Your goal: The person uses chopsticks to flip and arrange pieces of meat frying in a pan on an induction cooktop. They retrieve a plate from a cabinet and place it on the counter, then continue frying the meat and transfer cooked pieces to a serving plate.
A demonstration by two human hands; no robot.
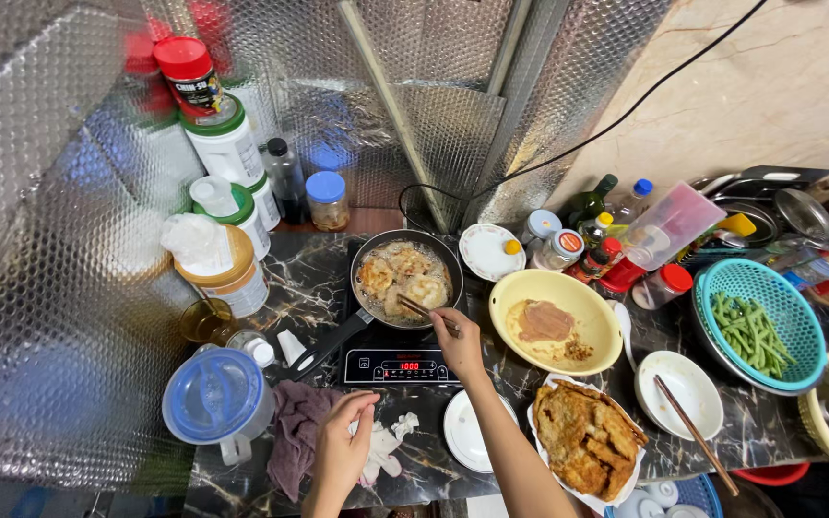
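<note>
Several battered cutlets [403,278] fry in the pan [364,251] on the induction cooker [397,365]. The right hand [457,341], its grip clamped on chopsticks [416,307], could drop one, splashing oil; the left hand [343,443], fingers loosely apart, rests near that cooker.

One pan [405,278] holding four patties [403,276]. One yellow bowl [587,331]. One teal basket [798,312] of beans [750,334]. Two pairs of chopsticks [419,309]. Three white plates [489,251]. One blue-lidded jug [215,398]. One purple rag [295,432]. Two hands [458,341].
</note>
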